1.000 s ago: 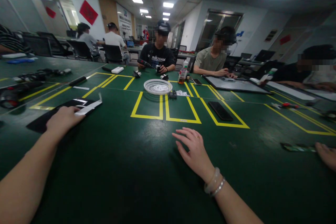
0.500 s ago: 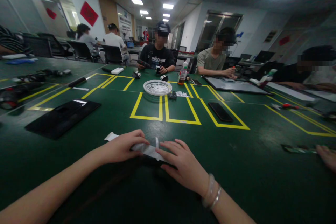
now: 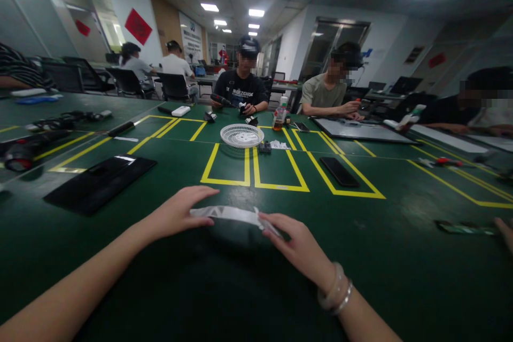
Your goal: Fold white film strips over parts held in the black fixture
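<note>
A whitish, slightly bowed strip [image 3: 234, 214], film- or paper-like, spans the gap between my two hands above the green table. The strip's left end rests in my left hand [image 3: 176, 211], between the thumb and the fingers, which arch above it. Its right end is pinched by my right hand [image 3: 294, 243], with a crumpled bit showing at the fingertips. What the strip is made of cannot be told. Just beyond my hands lie boxes of yellow tape [image 3: 224, 180] on the tabletop.
A black flat panel [image 3: 100, 181] lies to the left, a black phone [image 3: 339, 171] to the right. Farther off are a white plastic basket [image 3: 241, 136], a bottle [image 3: 279, 115] and a framed board [image 3: 360, 131]. Several people sit around; another person's hand [image 3: 505, 234] is at the right edge.
My hands have moved apart, with the strip now stretched between them. The dark piece seen under my hands earlier no longer shows, nor does the white tab left of my left hand.
</note>
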The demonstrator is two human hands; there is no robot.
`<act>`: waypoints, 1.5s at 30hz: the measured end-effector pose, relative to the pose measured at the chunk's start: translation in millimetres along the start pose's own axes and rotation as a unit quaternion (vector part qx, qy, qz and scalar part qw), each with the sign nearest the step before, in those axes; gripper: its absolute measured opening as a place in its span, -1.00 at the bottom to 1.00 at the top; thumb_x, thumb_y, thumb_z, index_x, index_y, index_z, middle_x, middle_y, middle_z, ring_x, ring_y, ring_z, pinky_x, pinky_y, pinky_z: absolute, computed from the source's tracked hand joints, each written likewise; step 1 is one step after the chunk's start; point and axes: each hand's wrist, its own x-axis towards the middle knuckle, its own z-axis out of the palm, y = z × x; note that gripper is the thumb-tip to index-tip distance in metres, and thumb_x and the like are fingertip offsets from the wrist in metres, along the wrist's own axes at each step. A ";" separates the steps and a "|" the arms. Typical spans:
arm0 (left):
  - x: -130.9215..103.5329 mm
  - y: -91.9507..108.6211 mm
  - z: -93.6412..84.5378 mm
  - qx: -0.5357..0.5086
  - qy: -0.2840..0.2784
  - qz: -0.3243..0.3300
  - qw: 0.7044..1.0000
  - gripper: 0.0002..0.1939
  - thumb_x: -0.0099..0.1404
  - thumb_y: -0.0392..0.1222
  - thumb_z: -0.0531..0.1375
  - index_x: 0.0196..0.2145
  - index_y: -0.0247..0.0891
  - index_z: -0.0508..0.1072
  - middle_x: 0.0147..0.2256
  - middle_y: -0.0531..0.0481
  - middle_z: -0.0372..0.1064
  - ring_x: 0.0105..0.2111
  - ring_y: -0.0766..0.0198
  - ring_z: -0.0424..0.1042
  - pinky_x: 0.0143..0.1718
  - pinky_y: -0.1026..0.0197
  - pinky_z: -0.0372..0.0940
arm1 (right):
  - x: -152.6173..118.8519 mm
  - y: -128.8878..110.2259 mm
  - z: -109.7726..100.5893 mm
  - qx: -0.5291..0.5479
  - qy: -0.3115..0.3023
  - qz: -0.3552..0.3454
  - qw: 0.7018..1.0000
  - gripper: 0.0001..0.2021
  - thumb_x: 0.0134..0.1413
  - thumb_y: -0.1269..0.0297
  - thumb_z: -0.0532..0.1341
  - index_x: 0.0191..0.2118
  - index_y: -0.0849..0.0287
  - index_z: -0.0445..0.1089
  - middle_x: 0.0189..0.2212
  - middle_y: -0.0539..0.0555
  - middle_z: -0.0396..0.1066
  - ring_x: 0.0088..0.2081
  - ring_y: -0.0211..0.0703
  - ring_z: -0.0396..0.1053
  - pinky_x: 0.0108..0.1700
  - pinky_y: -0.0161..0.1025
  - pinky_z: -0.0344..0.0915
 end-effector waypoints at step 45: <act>10.9 57.4 40.5 -0.003 -0.031 0.053 0.998 -0.18 0.02 0.11 0.49 0.17 -0.17 0.34 0.13 -0.14 0.27 0.15 -0.09 0.24 0.31 -0.27 -0.12 | 11.8 35.5 -24.0 0.676 0.281 0.278 0.622 -0.74 0.14 0.39 0.27 -0.05 0.03 0.42 -0.27 -0.05 0.55 -0.34 -0.29 0.53 -0.30 -0.35 0.53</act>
